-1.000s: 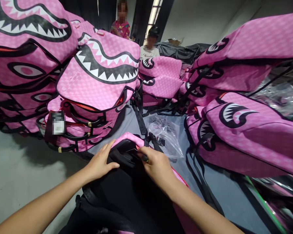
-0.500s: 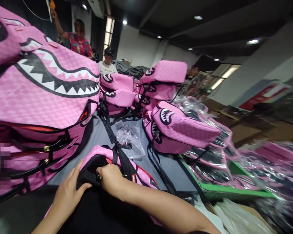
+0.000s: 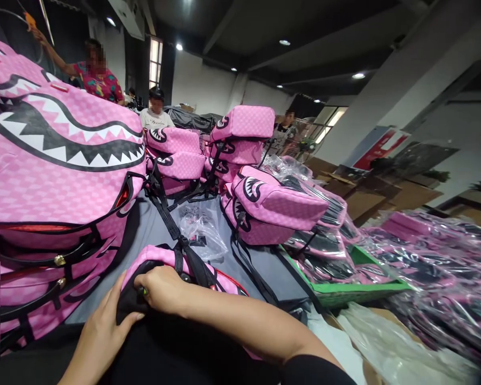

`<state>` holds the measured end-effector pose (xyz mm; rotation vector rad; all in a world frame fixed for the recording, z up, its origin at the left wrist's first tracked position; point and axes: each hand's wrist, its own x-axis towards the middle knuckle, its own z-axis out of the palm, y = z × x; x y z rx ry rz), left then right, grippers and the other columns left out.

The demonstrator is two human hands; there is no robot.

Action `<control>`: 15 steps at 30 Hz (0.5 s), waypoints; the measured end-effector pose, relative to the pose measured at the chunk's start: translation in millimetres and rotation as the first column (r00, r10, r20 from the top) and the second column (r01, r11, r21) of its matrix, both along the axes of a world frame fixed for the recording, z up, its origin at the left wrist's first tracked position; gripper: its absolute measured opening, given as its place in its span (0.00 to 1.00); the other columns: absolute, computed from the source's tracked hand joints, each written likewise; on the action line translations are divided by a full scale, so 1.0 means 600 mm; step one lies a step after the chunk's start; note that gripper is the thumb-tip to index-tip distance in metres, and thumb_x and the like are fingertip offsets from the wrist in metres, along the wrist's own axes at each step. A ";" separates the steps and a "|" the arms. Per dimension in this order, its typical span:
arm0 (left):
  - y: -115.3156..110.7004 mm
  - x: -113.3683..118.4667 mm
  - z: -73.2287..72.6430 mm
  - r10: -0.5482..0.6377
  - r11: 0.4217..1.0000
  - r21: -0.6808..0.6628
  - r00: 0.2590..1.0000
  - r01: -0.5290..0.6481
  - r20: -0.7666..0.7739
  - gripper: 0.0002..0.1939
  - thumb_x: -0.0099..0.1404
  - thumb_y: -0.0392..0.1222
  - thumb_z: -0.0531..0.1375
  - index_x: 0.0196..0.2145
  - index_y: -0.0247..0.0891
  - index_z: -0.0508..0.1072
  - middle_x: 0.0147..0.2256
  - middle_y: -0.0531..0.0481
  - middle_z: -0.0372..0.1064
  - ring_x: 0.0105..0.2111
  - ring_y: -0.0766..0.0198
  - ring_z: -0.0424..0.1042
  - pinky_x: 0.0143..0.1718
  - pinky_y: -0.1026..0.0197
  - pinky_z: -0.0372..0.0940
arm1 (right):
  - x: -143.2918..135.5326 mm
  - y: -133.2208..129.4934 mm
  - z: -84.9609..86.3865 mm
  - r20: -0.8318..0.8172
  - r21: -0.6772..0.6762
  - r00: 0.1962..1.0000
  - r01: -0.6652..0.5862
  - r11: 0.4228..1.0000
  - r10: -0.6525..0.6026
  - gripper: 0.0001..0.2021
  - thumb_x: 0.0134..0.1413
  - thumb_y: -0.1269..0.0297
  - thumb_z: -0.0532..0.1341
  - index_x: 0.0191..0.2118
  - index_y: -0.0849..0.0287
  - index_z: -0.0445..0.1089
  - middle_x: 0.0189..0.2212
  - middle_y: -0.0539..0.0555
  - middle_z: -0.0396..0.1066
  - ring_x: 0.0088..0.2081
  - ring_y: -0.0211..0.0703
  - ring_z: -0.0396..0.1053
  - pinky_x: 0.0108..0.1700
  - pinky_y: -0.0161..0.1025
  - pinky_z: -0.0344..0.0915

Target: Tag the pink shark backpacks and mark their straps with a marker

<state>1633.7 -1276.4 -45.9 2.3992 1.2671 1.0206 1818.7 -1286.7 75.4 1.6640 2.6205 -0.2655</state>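
A pink backpack (image 3: 152,252) with black lining and straps lies at the near edge of the grey table (image 3: 144,227). My left hand (image 3: 110,326) grips its left edge, fingers behind the fabric and thumb toward the inside. My right hand (image 3: 160,289) is closed at the dark opening, knuckles up; a small yellow-green bit shows by its fingers, too small to identify. Just beyond the backpack rests a clear plastic bag (image 3: 202,232) with a dark item inside.
Large pink backpacks with shark mouths (image 3: 64,187) pile up at left. More stacked pink backpacks (image 3: 280,206) stand behind and right. A green-edged bin (image 3: 353,287) holds wrapped bags. Several people are in the background, one with a raised arm (image 3: 56,56).
The view has turned right, so the scene sits further left. My right hand has moved slightly closer to my left hand, still closed at the backpack's opening.
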 end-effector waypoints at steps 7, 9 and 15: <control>0.000 -0.010 -0.008 0.022 0.994 -0.106 0.999 -0.017 0.041 0.35 0.64 0.53 0.57 0.66 0.46 0.53 0.62 0.46 0.62 0.58 0.52 0.67 0.55 0.52 0.69 | -0.004 -0.004 0.003 0.108 0.099 0.975 -0.207 0.973 0.196 0.09 0.61 0.68 0.57 0.44 0.60 0.72 0.35 0.55 0.76 0.34 0.45 0.74 0.26 0.36 0.63; -0.001 -0.006 -0.001 0.068 0.983 -0.175 0.996 -0.057 0.060 0.34 0.63 0.56 0.57 0.64 0.47 0.57 0.60 0.47 0.65 0.56 0.52 0.70 0.54 0.51 0.69 | 0.008 -0.018 0.007 0.231 0.076 0.947 -0.247 0.966 0.224 0.08 0.61 0.72 0.56 0.40 0.62 0.73 0.34 0.57 0.77 0.34 0.48 0.75 0.28 0.39 0.68; 0.005 0.006 0.022 0.147 0.930 -0.348 0.988 -0.120 0.053 0.32 0.61 0.61 0.56 0.60 0.49 0.62 0.55 0.49 0.70 0.50 0.51 0.74 0.51 0.50 0.70 | 0.065 -0.063 0.027 0.542 -0.231 0.839 0.103 0.968 0.040 0.15 0.47 0.85 0.61 0.40 0.66 0.75 0.38 0.62 0.77 0.39 0.55 0.77 0.34 0.44 0.75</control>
